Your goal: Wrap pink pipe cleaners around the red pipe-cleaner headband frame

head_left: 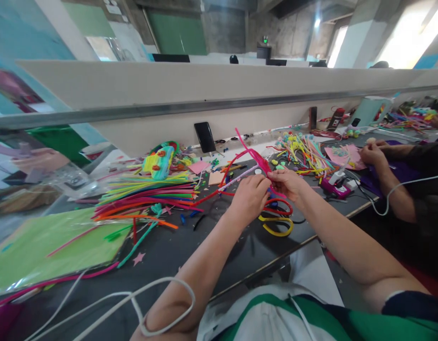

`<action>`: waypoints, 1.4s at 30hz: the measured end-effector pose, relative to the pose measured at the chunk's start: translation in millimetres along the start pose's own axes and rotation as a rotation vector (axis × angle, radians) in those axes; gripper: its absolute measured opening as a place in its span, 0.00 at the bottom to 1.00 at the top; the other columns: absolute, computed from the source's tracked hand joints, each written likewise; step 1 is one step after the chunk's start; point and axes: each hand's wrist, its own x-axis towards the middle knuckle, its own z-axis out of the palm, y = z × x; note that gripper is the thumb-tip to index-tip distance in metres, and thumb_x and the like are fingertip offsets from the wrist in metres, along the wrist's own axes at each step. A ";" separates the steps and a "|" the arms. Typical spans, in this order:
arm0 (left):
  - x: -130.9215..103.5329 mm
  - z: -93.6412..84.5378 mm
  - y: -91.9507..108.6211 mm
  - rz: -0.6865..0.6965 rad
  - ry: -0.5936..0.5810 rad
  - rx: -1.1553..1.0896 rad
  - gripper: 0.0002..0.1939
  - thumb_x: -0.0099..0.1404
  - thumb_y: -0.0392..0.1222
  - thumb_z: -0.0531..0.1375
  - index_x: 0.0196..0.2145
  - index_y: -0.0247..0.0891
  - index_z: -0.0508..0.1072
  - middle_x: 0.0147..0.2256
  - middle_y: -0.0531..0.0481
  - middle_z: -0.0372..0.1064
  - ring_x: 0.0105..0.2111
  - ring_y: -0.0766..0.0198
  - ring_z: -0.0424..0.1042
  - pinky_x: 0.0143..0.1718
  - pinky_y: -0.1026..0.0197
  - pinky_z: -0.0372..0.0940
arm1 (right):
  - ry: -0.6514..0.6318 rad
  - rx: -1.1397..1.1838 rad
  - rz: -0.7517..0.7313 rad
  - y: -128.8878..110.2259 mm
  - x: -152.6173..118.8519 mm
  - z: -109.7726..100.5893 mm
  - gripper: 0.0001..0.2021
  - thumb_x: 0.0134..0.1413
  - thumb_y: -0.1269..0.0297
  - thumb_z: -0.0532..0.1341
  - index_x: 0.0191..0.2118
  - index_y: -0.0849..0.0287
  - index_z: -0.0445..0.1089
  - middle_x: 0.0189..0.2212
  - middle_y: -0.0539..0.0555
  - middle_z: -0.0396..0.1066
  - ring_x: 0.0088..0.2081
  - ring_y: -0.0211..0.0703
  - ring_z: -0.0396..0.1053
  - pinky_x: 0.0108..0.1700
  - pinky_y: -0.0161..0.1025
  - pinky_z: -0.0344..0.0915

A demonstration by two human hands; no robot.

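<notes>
Both my hands meet over the dark table, working on bright pink pipe cleaners point(262, 163) bent together. My left hand point(250, 196) has its fingers curled round the near side of them, its fingertips hidden from me. With thumb and finger, my right hand point(285, 183) pinches the pink bundle from the right. One pink end sticks up and away to the left. Under my hands lie scissors with yellow and red handle loops point(277, 226). A white stick point(239, 178) and a red pipe cleaner curve pass just behind my left hand.
Bundles of coloured pipe cleaners point(147, 195) lie at the left by a green plastic-wrapped sheet point(55, 241). A phone point(204, 137) leans on the partition. White cables point(169, 280) cross my left forearm. At right are a pink charger point(335, 187) and a co-worker's hands point(377, 154).
</notes>
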 end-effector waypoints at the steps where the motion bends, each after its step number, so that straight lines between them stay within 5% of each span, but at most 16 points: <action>1: -0.3 1.7 0.8 0.007 0.019 0.015 0.09 0.65 0.39 0.54 0.42 0.37 0.68 0.44 0.43 0.67 0.45 0.55 0.65 0.47 0.53 0.61 | 0.001 0.000 -0.002 1.5 0.3 0.9 0.11 0.34 0.66 0.72 0.23 0.62 0.70 0.17 0.48 0.69 0.18 0.31 0.63 0.22 0.30 0.61; 13: -5.9 22.7 -13.0 0.057 0.182 -0.111 0.11 0.64 0.32 0.50 0.40 0.36 0.70 0.42 0.42 0.69 0.44 0.59 0.67 0.46 0.57 0.63 | -0.009 -0.045 -0.023 19.0 3.3 13.3 0.12 0.29 0.65 0.71 0.19 0.61 0.67 0.13 0.46 0.64 0.16 0.30 0.59 0.19 0.29 0.55; 22: -1.2 29.0 -4.3 -0.569 0.283 -0.494 0.08 0.62 0.40 0.55 0.26 0.38 0.64 0.25 0.54 0.62 0.27 0.68 0.61 0.31 0.65 0.58 | 0.044 -0.192 -0.141 19.8 -2.8 16.5 0.15 0.31 0.58 0.71 0.20 0.61 0.67 0.14 0.47 0.64 0.17 0.31 0.60 0.20 0.31 0.56; 31: 2.9 31.2 -11.5 -0.801 0.192 -0.567 0.09 0.57 0.39 0.58 0.23 0.37 0.63 0.20 0.57 0.58 0.23 0.68 0.59 0.26 0.65 0.53 | 0.125 -0.382 -0.226 22.3 -6.6 26.2 0.14 0.33 0.58 0.70 0.20 0.61 0.68 0.13 0.47 0.62 0.17 0.33 0.57 0.20 0.33 0.54; 35: 1.0 33.1 -10.7 -0.746 0.279 -0.487 0.04 0.59 0.39 0.58 0.31 0.37 0.65 0.27 0.52 0.66 0.27 0.65 0.65 0.31 0.62 0.60 | 0.114 -0.334 -0.197 19.2 -3.7 24.4 0.14 0.31 0.58 0.71 0.20 0.62 0.68 0.14 0.48 0.64 0.17 0.32 0.58 0.20 0.33 0.54; 38: -4.8 35.7 -7.8 -0.484 0.368 -0.302 0.07 0.64 0.39 0.55 0.40 0.37 0.66 0.40 0.43 0.69 0.40 0.60 0.68 0.42 0.57 0.63 | 0.095 -0.264 -0.178 14.2 0.0 21.6 0.15 0.30 0.59 0.72 0.20 0.62 0.67 0.13 0.47 0.63 0.17 0.32 0.59 0.20 0.32 0.54; 42: -13.9 43.4 -5.9 -0.172 0.283 -0.093 0.12 0.67 0.38 0.51 0.47 0.34 0.66 0.47 0.38 0.68 0.51 0.55 0.65 0.51 0.52 0.60 | 0.128 -0.210 -0.166 11.3 3.4 19.3 0.14 0.30 0.60 0.72 0.19 0.61 0.66 0.13 0.46 0.63 0.17 0.31 0.58 0.21 0.32 0.56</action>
